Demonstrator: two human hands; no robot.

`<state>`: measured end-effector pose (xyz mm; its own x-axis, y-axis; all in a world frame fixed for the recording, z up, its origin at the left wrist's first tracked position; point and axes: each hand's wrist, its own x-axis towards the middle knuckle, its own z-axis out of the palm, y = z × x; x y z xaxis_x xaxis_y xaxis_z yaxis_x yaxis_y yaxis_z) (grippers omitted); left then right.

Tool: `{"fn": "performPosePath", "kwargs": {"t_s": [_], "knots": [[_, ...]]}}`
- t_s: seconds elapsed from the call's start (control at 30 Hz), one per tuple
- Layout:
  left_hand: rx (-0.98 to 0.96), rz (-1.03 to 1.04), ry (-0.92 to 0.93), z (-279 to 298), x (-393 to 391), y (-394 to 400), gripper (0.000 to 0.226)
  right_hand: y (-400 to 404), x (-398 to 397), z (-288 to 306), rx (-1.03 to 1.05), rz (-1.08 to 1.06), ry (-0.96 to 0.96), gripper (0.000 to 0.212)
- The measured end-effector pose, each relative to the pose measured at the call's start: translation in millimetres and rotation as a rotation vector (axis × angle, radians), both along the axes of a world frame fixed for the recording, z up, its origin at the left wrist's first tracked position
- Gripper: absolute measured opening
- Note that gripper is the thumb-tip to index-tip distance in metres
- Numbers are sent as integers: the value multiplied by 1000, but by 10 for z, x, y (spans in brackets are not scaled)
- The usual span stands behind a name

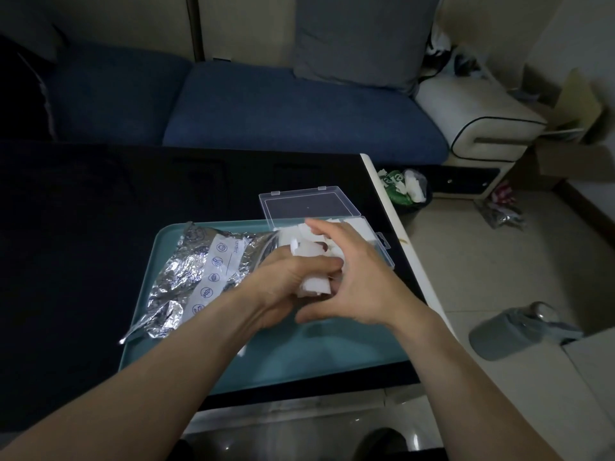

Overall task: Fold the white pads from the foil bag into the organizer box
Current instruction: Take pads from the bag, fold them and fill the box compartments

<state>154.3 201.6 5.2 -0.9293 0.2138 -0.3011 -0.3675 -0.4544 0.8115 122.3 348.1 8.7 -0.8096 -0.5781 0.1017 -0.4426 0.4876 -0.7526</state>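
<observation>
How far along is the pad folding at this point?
Partly done. The clear box sits open on the teal tray with white pads already inside. In hand: the left hand grips a white pad, with the right hand over it. The foil bag lies crumpled beside them; what remains inside it is hidden.

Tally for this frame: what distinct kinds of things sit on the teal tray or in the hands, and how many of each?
Foil bag: 1
Clear organizer box, lid open: 1
White pad gripped in the left hand: 1
Pads in the box: several, too overlapped and hidden by the right hand to count
Teal tray: 1
Total countable: 4
</observation>
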Motion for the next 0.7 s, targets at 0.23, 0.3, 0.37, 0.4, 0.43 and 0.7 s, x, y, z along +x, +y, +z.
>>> {"fn": "performPosePath", "kwargs": {"t_s": [0.23,0.3,0.37,0.4,0.43,0.7], "knots": [[-28,-44,-43,9,-17,43,49,25,39,34,94,17,-22,109],[-241,-10,-10,-13,-28,41,47,72,54,79,102,60,-86,108],[-400,-27,19,-32,-18,29,47,118,49,121,15,99,-134,84],[-444,-73,33,-37,-8,30,49,135,45,149,-51,122,-167,69],[-464,-121,40,-36,1,32,51,147,42,179,-112,144,-200,57],[-388,-517,41,41,73,-102,22,143,-14,134,-139,109,-214,7]]}}
